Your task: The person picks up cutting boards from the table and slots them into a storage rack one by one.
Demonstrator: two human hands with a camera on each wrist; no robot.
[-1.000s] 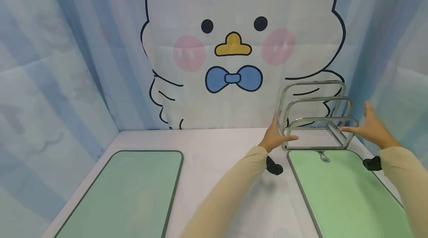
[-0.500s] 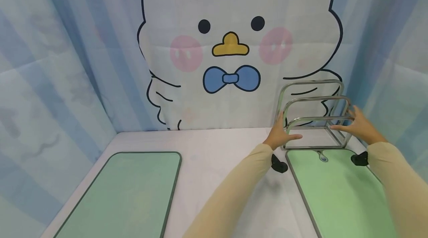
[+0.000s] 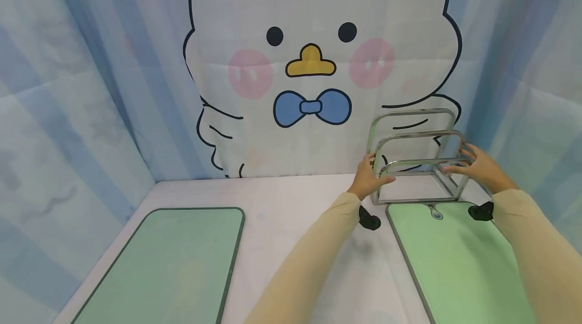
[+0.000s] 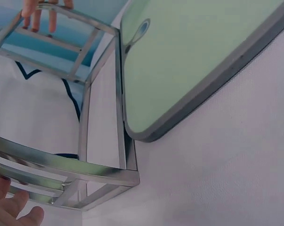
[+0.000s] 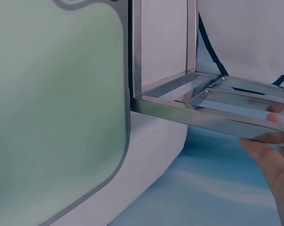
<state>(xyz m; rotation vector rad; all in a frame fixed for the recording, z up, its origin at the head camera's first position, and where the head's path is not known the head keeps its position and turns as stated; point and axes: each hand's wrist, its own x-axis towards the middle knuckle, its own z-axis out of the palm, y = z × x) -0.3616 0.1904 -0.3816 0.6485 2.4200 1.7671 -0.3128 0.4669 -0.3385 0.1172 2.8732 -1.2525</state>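
A silvery metal rack (image 3: 416, 135) with three upright hoops stands at the back right of the white table. My left hand (image 3: 365, 178) grips its left side, thumb toward the front and fingers around the side bars. On the opposite side, my right hand (image 3: 486, 170) holds the rack, its thumb at the front hoop and its fingers farther back. In the left wrist view, fingertips of the left hand (image 4: 12, 207) touch the side bars. In the right wrist view, the thumb of the right hand (image 5: 276, 174) presses under a flat bar, with fingers partly hidden behind it.
A light green board (image 3: 454, 263) with a grey rim and a small oval fitting lies just in front of the rack. Another green board (image 3: 173, 263) lies on the left. A curtain (image 3: 318, 152) printed with a cartoon bird hangs behind the table (image 3: 291, 192).
My right hand has come in from the right onto the rack's side, and the left hand's fingers have closed around the left side. The rack has shifted slightly left relative to the green board.
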